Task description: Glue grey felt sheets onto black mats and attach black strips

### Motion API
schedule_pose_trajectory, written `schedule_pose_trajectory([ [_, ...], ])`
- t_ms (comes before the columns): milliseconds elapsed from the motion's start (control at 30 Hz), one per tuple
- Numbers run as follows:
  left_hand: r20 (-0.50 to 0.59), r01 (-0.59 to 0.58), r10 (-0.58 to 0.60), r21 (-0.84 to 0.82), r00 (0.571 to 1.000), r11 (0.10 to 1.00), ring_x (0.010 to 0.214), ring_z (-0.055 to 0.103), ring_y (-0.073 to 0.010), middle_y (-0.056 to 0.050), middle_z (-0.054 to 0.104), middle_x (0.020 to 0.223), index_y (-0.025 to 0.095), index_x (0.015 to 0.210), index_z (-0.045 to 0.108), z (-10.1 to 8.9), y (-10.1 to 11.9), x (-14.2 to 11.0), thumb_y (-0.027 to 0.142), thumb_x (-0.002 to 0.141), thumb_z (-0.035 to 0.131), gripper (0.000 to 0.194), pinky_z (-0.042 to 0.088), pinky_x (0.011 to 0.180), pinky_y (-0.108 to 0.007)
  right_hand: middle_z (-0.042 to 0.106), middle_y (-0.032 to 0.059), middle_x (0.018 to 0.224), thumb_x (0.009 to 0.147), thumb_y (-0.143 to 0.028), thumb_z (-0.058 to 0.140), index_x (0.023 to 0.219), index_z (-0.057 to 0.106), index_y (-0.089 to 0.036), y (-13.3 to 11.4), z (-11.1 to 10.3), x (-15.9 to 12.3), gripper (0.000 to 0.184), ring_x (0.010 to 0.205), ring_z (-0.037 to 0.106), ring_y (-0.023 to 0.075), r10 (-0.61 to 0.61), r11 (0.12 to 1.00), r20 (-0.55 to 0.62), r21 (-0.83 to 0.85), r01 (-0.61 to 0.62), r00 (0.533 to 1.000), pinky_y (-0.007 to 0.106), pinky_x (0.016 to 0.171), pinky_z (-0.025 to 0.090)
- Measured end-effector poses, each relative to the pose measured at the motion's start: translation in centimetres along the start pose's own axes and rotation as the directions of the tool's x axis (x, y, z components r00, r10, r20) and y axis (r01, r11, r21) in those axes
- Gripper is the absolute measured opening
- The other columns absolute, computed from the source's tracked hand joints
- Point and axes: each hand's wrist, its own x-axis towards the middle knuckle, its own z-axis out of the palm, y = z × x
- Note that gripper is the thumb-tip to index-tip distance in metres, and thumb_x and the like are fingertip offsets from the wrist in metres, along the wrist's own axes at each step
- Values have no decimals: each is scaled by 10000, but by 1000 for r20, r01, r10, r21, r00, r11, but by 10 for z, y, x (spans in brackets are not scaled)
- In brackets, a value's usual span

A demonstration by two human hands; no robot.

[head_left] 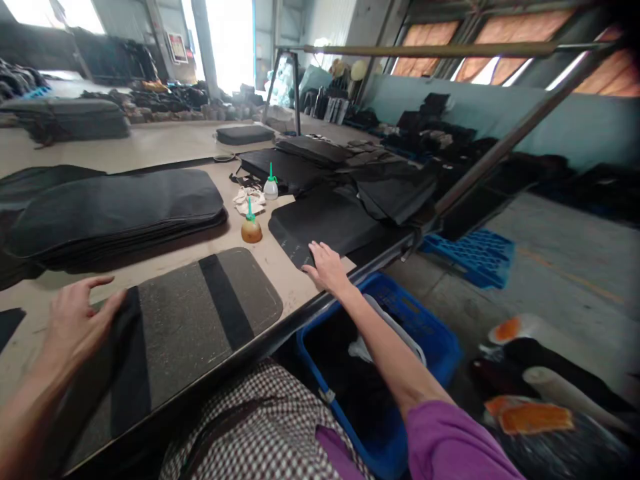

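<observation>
Flat on the table in front of me lies a dark grey rounded panel [175, 320] with two black strips [226, 301] across it. Over its left end is my left hand [83, 323], thumb and fingers apart, holding nothing; whether it touches the panel I cannot tell. My right hand [326, 267] rests with stretched fingers on the near edge of a black sheet [325, 223] to the right. Between the panel and the sheet stand a squeeze bottle of amber liquid [251, 230] and a clear-white squeeze bottle [271, 188], both with green nozzles.
A stack of black rounded panels [120, 207] sits at the left, beyond the grey panel. Below the table edge on the right is a blue plastic basket [443, 353]. A metal frame bar [520, 130] slants over the table's right side. A crumpled white cloth [249, 199] lies near the bottles.
</observation>
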Motion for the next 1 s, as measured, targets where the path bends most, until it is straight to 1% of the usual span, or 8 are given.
schedule_pose_trajectory([
  [133, -10, -29, 28, -166, 1000, 986, 1197, 557, -351, -66, 592, 1276, 404, 1284, 493, -8, 44, -12, 664, 937, 396, 445, 498, 994, -501, 431, 179, 1638, 928, -22, 492, 1538, 498, -118, 35, -8, -12, 617, 1525, 394, 314, -285, 951, 120, -93, 296, 951, 494, 1171, 362],
  [267, -27, -113, 110, -256, 994, 960, 1276, 547, -350, -17, 616, 1298, 431, 1241, 534, -11, 79, -16, 648, 909, 466, 403, 463, 1090, -528, 489, 141, 1603, 960, -9, 461, 1523, 538, -176, 41, -9, -14, 593, 1513, 427, 291, -355, 933, 114, -27, 360, 928, 491, 1179, 364],
  [400, -52, -186, 179, -311, 982, 932, 1323, 541, -317, -2, 627, 1317, 433, 1205, 569, -14, 103, -19, 625, 908, 494, 361, 464, 1116, -501, 657, 99, 1449, 982, -74, 518, 1323, 711, -206, 44, 0, -11, 414, 1428, 538, 246, -221, 940, 36, 275, 203, 975, 408, 1183, 390],
  [533, -69, -251, 243, -349, 968, 903, 1297, 577, -301, -16, 655, 1283, 400, 1180, 601, -16, 116, -24, 593, 915, 524, 337, 414, 1175, -495, 737, 101, 1312, 991, -165, 522, 1254, 742, -195, 48, 8, -10, 344, 1236, 673, 231, -9, 922, -78, 384, 39, 997, 346, 1083, 470],
  [633, -25, -229, 239, -397, 971, 889, 1295, 586, -292, -27, 656, 1301, 369, 1182, 627, -17, 126, -28, 576, 924, 532, 344, 408, 1187, -483, 785, 112, 1080, 991, -332, 553, 1148, 750, -146, 52, 11, -5, 314, 989, 728, 239, 197, 868, -137, 484, -107, 971, 328, 890, 537],
  [733, -1, -225, 249, -437, 968, 871, 1297, 584, -290, -32, 661, 1298, 349, 1169, 645, -17, 140, -30, 566, 927, 539, 342, 406, 1192, -483, 757, 77, 899, 893, -479, 659, 1037, 739, -129, 54, 10, -1, 387, 813, 688, 220, 339, 788, -137, 582, -201, 931, 300, 734, 519],
  [867, 5, -259, 301, -494, 954, 830, 1290, 585, -299, -54, 673, 1285, 327, 1148, 671, -11, 163, -30, 563, 917, 560, 348, 415, 1181, -496, 706, 32, 806, 754, -592, 753, 922, 734, -142, 53, 11, -1, 481, 745, 619, 189, 404, 691, -89, 682, -241, 910, 274, 674, 474],
  [1000, 20, -251, 312, -548, 950, 798, 1293, 578, -296, -69, 667, 1283, 300, 1149, 683, 0, 184, -30, 566, 916, 576, 370, 409, 1183, -503, 663, 43, 729, 844, -707, 596, 811, 711, -129, 51, 20, 1, 590, 720, 594, 191, 461, 606, -45, 746, -277, 886, 284, 676, 458],
])
